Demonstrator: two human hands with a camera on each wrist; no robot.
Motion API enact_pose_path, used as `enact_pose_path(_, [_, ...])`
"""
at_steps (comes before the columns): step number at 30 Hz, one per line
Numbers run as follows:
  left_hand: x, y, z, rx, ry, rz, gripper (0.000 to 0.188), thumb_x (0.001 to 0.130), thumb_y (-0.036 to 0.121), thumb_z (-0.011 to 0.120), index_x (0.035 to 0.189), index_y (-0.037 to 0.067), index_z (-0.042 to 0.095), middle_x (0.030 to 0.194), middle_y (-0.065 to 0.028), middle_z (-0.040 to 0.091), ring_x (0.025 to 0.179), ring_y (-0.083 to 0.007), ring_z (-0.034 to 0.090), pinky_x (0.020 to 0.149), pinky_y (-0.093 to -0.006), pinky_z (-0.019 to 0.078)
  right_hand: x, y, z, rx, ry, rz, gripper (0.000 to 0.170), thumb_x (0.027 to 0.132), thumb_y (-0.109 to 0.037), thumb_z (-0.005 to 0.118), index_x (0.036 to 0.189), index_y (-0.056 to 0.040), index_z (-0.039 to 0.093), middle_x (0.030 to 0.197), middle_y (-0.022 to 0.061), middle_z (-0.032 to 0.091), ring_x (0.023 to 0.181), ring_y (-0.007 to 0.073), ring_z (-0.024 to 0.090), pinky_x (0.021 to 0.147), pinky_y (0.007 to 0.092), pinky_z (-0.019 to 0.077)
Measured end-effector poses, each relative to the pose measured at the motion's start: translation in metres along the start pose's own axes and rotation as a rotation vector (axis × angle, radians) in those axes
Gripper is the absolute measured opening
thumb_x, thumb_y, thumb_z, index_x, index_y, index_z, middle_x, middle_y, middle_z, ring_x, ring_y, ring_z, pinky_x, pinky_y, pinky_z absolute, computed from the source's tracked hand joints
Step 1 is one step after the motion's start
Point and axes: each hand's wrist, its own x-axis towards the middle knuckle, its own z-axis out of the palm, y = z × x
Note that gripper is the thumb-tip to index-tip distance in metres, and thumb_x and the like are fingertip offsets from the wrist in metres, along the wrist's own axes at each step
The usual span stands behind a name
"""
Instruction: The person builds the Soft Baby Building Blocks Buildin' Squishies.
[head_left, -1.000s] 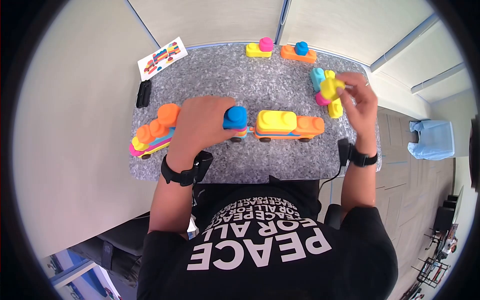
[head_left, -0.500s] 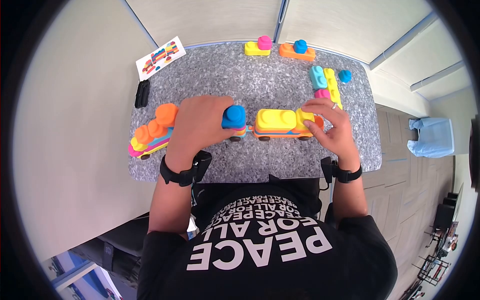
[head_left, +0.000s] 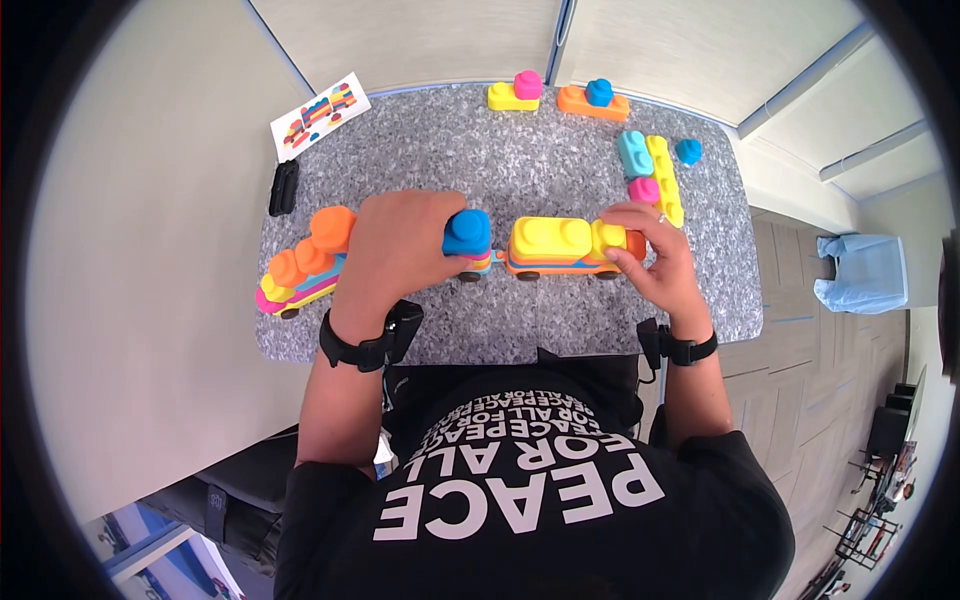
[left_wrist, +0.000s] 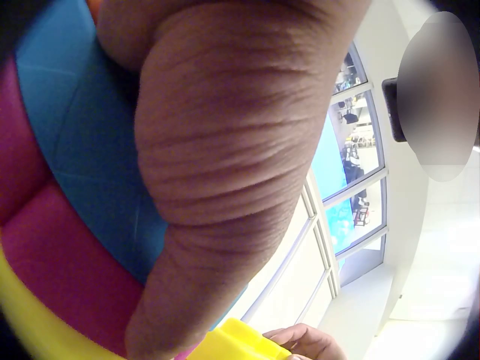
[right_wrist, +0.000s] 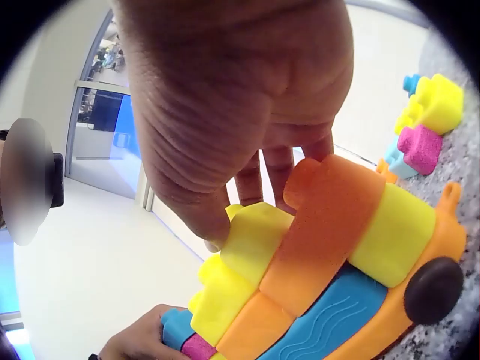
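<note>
A toy block train stretches across the near part of the table. My left hand (head_left: 400,240) grips its middle car, fingers and thumb around a blue block (head_left: 468,232) at the car's right end; much of that car is hidden under the hand. At the rear car, my right hand (head_left: 658,258) pinches a small yellow block (head_left: 607,238) between thumb and fingers. This block sits beside a longer yellow block (head_left: 550,237), and an orange block (right_wrist: 330,232) rises on its other side. A blue wavy-patterned piece and a dark wheel (right_wrist: 433,291) show below in the right wrist view.
Loose at the right lie a light blue block (head_left: 635,154), a long yellow block (head_left: 664,180), a pink block (head_left: 644,190) and a round blue block (head_left: 688,151). Yellow-pink and orange-blue block pairs stand at the back edge. A picture card (head_left: 320,115) lies far left, above a black case (head_left: 284,188).
My right hand has carried the small yellow block leftward from the loose blocks onto the rear car, uncovering the round blue block. The left hand stays on the middle car.
</note>
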Motion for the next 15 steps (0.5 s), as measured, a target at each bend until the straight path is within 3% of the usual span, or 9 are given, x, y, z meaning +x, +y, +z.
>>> enact_pose_path(15, [-0.0005,0.0011,-0.0003,-0.002,0.010,-0.001,0.050,0.072,0.035,0.102,0.112,0.015,0.080,0.102,-0.0109,0.084,0.099,-0.0394,0.080,0.086,-0.0521,0.0607,-0.0082,0.0070,-0.0006,0.159,-0.101,0.189,0.042,0.104,-0.007,0.082,0.146,-0.0030,0.074,0.146,0.0147,0.079,0.137,0.0285,0.074,0.119,0.0417,0.0566])
